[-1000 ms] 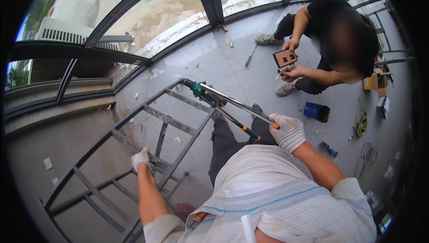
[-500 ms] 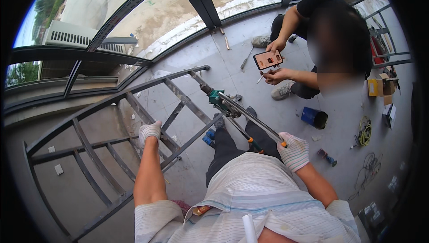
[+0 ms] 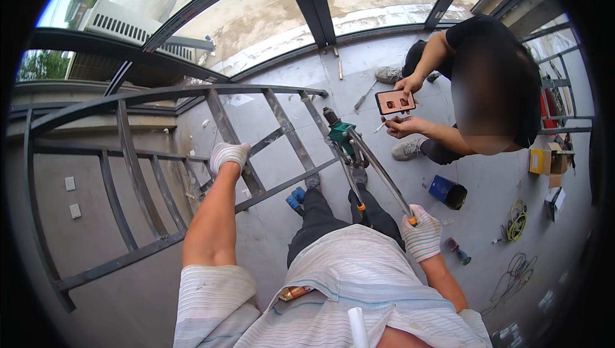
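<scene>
My left hand [image 3: 229,157], in a white striped knit glove, is closed around a rung of a dark grey metal ladder [image 3: 139,175], which lies tilted across the left side. My right hand [image 3: 421,233], gloved the same way, grips the orange-ended handle of a long-handled hand riveter [image 3: 344,140]. Its green head and nozzle point away from me, beside the ladder's right end. The riveter's other handle [image 3: 362,210] hangs by my legs with no hand on it. Whether the nozzle touches the ladder I cannot tell.
A co-worker [image 3: 493,85] crouches at the far right with a phone [image 3: 395,102] and a cigarette. Near them are a blue bucket [image 3: 447,192], a cardboard box [image 3: 556,159], a yellow-green cable coil [image 3: 514,220] and a blue power tool [image 3: 459,251]. Dark-framed windows [image 3: 307,2] stand beyond.
The ladder has swung, its left end rising in the view, with my left hand still on the rung. The riveter has shifted right along with the view, still in my right hand.
</scene>
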A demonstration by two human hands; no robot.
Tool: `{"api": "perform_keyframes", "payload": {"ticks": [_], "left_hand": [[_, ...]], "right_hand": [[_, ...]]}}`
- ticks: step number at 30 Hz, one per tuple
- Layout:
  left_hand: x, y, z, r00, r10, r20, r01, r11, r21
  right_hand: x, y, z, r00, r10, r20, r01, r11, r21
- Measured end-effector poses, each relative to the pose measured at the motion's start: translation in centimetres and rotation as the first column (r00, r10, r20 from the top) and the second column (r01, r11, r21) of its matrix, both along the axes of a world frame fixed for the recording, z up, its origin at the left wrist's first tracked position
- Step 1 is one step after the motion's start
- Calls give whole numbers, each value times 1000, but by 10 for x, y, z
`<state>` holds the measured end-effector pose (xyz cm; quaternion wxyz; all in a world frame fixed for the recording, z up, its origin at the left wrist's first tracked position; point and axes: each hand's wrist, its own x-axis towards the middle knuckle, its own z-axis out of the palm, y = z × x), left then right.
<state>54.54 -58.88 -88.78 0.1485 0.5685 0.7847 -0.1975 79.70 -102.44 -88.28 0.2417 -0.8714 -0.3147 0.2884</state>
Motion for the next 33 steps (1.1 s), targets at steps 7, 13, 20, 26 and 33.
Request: {"api": "perform_keyframes", "payload": {"ticks": [7, 13, 20, 26, 33], "left_hand": [[23, -3, 15, 1000, -25, 19, 25, 999, -31], [34, 1, 17, 995, -96, 23, 97, 995, -39], [33, -17, 20, 994, -108, 16, 108, 994, -14], [31, -19, 17, 994, -110, -15, 111, 994, 19], [34, -20, 21, 995, -94, 29, 94, 995, 21]], "right_hand": [[12, 10, 4, 997, -13, -78, 12, 1000, -13], [15, 8, 4, 997, -25, -67, 29, 998, 57], [42, 13, 10, 998, -47, -31, 49, 996, 78], [59, 36, 29, 991, -89, -102, 106, 978, 181], [59, 58, 53, 991, -85, -106, 113, 949, 294]]}}
